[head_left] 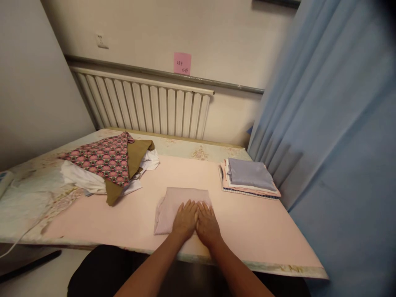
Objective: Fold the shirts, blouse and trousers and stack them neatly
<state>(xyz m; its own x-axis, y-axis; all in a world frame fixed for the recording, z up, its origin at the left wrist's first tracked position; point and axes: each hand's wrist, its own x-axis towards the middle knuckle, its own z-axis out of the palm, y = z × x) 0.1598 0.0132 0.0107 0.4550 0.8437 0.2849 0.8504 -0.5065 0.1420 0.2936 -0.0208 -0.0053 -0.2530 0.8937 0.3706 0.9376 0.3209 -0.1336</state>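
Observation:
A folded pale pink cloth (173,202) lies on the pink table top (253,222) near the front edge. My left hand (185,219) and my right hand (206,222) lie flat side by side on the near part of this cloth, palms down, fingers stretched out and close together. Neither hand grips anything.
At the left lies a loose heap of cloths (108,165): a red patterned one, an olive one and white ones. A neat stack of folded cloths (249,177) sits at the right. A blue curtain (334,136) hangs close on the right. A radiator (145,105) lines the back wall.

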